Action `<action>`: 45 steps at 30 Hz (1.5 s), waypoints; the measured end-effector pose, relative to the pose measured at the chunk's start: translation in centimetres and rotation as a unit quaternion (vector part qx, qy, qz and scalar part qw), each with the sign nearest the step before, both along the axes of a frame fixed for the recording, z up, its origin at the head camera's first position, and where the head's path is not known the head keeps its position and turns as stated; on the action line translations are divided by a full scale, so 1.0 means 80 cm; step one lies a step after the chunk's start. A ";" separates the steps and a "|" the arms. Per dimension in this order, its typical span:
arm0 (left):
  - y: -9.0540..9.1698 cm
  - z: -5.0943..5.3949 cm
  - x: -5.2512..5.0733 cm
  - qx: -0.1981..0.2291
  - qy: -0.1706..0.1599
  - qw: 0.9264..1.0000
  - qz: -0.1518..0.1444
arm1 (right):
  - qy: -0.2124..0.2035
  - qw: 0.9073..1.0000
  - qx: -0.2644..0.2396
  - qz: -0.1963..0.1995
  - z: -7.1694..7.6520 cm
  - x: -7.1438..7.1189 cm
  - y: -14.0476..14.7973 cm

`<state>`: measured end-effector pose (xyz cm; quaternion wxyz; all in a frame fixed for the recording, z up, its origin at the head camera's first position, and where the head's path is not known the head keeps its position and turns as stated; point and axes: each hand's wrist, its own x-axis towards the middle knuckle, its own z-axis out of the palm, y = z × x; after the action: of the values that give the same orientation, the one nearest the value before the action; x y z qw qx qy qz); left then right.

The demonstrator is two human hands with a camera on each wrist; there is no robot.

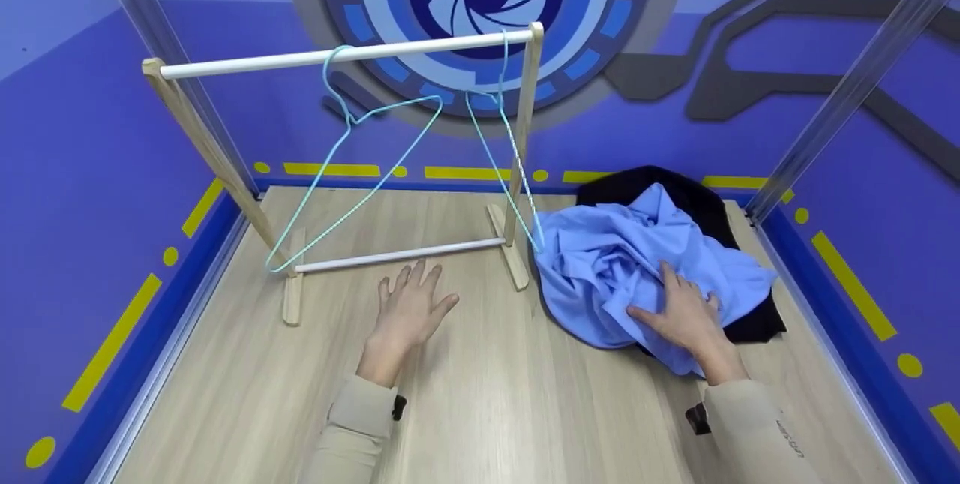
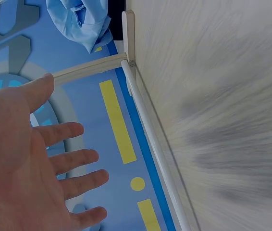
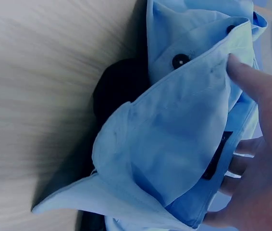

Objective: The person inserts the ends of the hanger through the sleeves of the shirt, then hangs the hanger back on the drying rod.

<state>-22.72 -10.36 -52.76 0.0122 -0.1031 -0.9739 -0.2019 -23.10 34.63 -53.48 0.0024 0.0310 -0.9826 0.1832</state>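
Observation:
A crumpled light-blue shirt [image 1: 600, 259] lies at the right, on top of a black cloth [image 1: 709, 206]. My right hand [image 1: 686, 315] is at the shirt's near right part, thumb and fingers spread apart. In the right wrist view, the thumb lies against the blue fabric [image 3: 179, 130] near its collar-like edge, and the fingertips are partly hidden behind it. Dark buttons and a dark label show there. My left hand [image 1: 409, 304] hovers palm down with fingers spread, in front of the rack's lower white bar [image 1: 397, 254], holding nothing.
A wooden-ended rack with a white top rail [image 1: 420, 47] stands at the back left. Two light-blue hangers hang on it, one at the left [image 1: 352, 199] and one at the right [image 1: 491, 161]. Blue walls [image 1: 645, 139] enclose the wood-grain tabletop [image 1: 510, 394].

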 end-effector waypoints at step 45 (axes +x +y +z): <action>0.015 -0.022 0.007 0.000 -0.032 0.999 -0.025 | 0.103 0.987 -0.054 0.108 -0.011 0.012 -0.030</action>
<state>-22.18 -9.13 -54.50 -0.0235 -0.1208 -0.9709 -0.2055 -22.16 32.22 -54.35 0.0855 0.1557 -0.9566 0.2310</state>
